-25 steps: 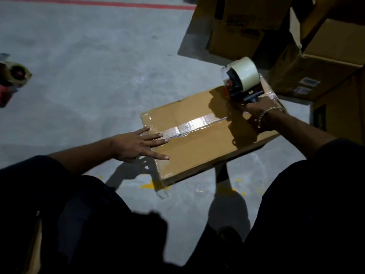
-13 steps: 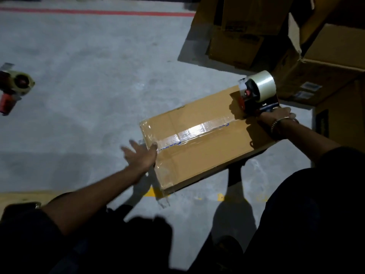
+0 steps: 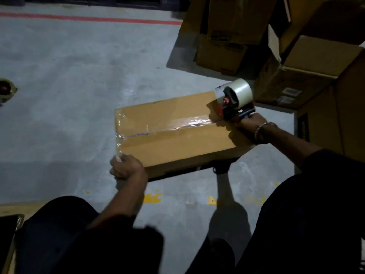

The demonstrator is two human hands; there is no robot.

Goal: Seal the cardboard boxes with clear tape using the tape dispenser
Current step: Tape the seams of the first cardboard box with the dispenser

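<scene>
A flat brown cardboard box (image 3: 177, 147) lies on the grey floor in front of me. A shiny strip of clear tape (image 3: 189, 122) runs along its centre seam. My right hand (image 3: 250, 120) grips the handle of the tape dispenser (image 3: 234, 99), whose clear roll stands over the box's far right end. My left hand (image 3: 125, 167) grips the box's near left corner, with its fingers curled round the edge.
Several larger cardboard boxes (image 3: 308, 62) are stacked at the back right, close behind the dispenser. A second tape dispenser (image 3: 6, 91) lies on the floor at the far left edge. My dark-clothed knees fill the bottom of the view. A red line (image 3: 88, 17) crosses the floor far off.
My left hand left the taped seam and moved down to the box's near left corner, where it now grips. The dispenser stayed at the box's right end. The box sits turned flatter in view.
</scene>
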